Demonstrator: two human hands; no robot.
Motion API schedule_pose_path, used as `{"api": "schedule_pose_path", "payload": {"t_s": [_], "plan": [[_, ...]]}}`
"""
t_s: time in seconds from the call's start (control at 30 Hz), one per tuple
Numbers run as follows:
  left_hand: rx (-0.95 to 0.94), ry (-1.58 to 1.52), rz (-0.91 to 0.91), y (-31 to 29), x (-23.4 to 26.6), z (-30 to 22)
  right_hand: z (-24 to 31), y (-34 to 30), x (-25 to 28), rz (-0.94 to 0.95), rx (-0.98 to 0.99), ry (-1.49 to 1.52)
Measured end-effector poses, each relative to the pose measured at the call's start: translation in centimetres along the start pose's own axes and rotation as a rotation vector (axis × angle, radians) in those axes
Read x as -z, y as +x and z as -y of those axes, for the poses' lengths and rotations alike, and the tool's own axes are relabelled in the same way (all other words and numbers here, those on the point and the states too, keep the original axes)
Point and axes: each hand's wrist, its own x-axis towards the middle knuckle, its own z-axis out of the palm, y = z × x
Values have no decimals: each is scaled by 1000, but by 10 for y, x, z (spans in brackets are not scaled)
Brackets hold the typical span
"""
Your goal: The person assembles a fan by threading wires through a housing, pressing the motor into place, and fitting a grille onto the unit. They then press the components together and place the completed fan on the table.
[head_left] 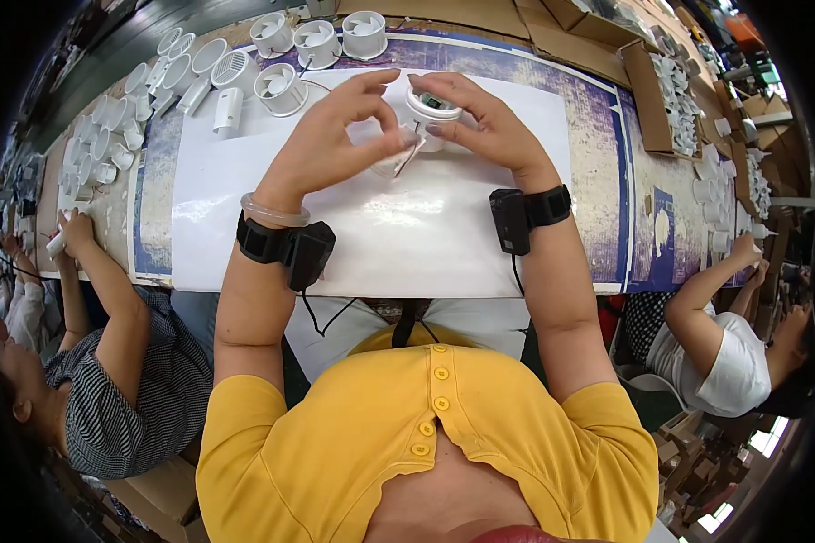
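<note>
My right hand grips a small white round plastic housing between thumb and fingers. Inside its open top sits a green circuit board. Just left of it, my left hand bends thumb and a finger together in a pinch, while another finger stretches out above. At the left thumb tip, a blurred thin strip with a reddish edge hangs down; whether the pinch holds it is hard to make out. Both hands are above a white sheet on the table.
Several white fan units stand at the back left, a white cylinder near them. More white plastic housings crowd the far left. A cardboard box of small white parts is at the back right. A person sits left, another person right.
</note>
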Motion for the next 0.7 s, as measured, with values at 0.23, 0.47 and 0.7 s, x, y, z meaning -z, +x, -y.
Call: {"api": "schedule_pose_path", "payload": {"t_s": [0.23, 0.47, 0.7], "plan": [[398, -1306, -102, 13, -43, -6, 23, 0, -7, -24, -65, 421], [348, -1260, -72, 15, -51, -15, 5, 10, -16, -171, 135, 287], [348, -1207, -89, 12, -53, -9, 10, 11, -28, -237, 57, 338]]}}
